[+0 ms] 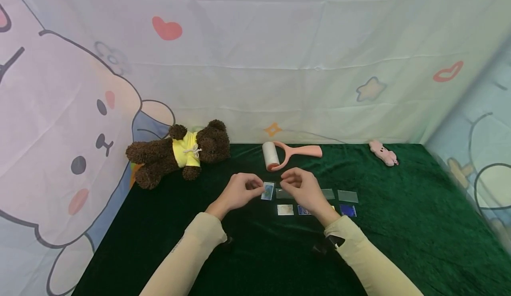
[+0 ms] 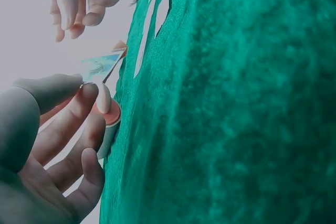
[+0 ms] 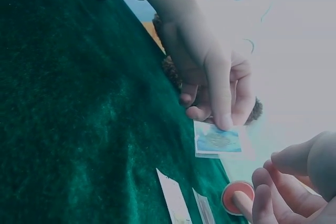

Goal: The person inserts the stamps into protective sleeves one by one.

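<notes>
My left hand (image 1: pixel 242 191) pinches a small blue-green picture card (image 1: pixel 268 191) between thumb and index finger, above the cloth. Clear plastic shows along the card's edges in the right wrist view, like a sleeve. A short gap to the right, my right hand (image 1: pixel 305 191) hovers with its fingers loosely bent and nothing visible in them. Under and beside it lies a row of clear plastic sleeves (image 1: pixel 348 196). Nearer me is a row of small cards, among them a pale card (image 1: pixel 285 210) and a blue card (image 1: pixel 348 210); my right hand and wrist partly cover both rows.
A pink-handled lint roller (image 1: pixel 271 155) lies behind the hands. At the back left a brown teddy bear (image 1: pixel 185 149) in a yellow top lies on its side. A small pink plush toy (image 1: pixel 383 152) is at the back right. Green cloth (image 1: pixel 399 242) covers the table.
</notes>
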Tool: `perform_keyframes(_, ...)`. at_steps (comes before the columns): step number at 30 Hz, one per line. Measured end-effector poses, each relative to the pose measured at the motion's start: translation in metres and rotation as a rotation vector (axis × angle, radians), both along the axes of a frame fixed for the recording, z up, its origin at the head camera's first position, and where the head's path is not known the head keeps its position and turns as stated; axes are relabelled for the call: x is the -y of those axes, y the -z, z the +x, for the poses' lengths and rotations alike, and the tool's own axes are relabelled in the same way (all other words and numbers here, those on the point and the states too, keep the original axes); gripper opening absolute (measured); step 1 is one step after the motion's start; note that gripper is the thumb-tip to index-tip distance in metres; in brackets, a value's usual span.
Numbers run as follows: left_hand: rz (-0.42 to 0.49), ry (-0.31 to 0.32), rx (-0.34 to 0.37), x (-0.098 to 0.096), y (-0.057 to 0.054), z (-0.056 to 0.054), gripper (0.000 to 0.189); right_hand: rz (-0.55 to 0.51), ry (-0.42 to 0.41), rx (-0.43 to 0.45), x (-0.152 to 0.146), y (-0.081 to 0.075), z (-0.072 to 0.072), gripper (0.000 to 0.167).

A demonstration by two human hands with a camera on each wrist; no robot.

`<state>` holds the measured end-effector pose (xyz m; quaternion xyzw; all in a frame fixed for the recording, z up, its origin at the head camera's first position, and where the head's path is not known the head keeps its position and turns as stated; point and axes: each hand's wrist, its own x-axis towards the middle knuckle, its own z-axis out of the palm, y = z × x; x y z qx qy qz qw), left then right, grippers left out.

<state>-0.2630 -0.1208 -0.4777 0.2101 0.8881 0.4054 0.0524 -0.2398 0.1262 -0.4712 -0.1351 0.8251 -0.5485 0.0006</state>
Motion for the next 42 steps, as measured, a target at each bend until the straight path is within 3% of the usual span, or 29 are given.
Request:
perform_keyframes(8,-0.001,-0.007,0.077,0.004,0.004,-0.002,0.007,0.014,0.000,0.011,-0.003,0.000,0.003,0.024)
perform_keyframes(18,-0.074,-0.039,0.154,0.004,0.006,-0.001,0.007,0.043,0.004,0.038,-0.003,0.003,0.007,0.025)
perform_keyframes(42,-0.297,-0.191,0.115,-0.011,-0.001,0.001,0.015,0.085,0.008,0.058,-0.006,0.006,0.011,0.024)
